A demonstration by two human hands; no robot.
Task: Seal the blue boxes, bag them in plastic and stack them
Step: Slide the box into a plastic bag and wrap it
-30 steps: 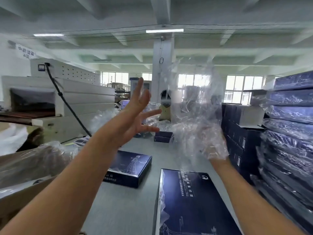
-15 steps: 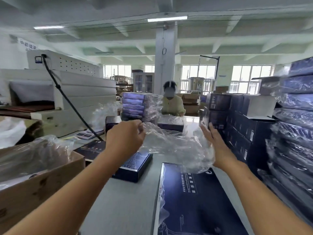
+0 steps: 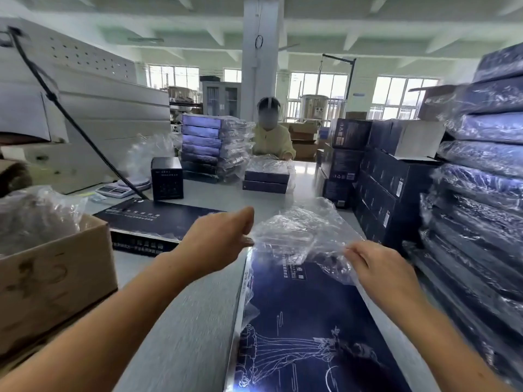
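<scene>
Two hands hold a plastic bag (image 3: 300,236): left hand (image 3: 218,239) pinches its left edge, right hand (image 3: 379,267) its right, fingers curled. Bag hangs over the far end of the blue box (image 3: 305,321), lower centre on the counter (image 3: 192,321). Judged step: bagging; next, mouth must open over that end.

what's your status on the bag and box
Left hand and right hand each pinch the clear plastic bag, held at the far end of the blue box. Box mostly uncovered. Nothing blocking it.
</scene>
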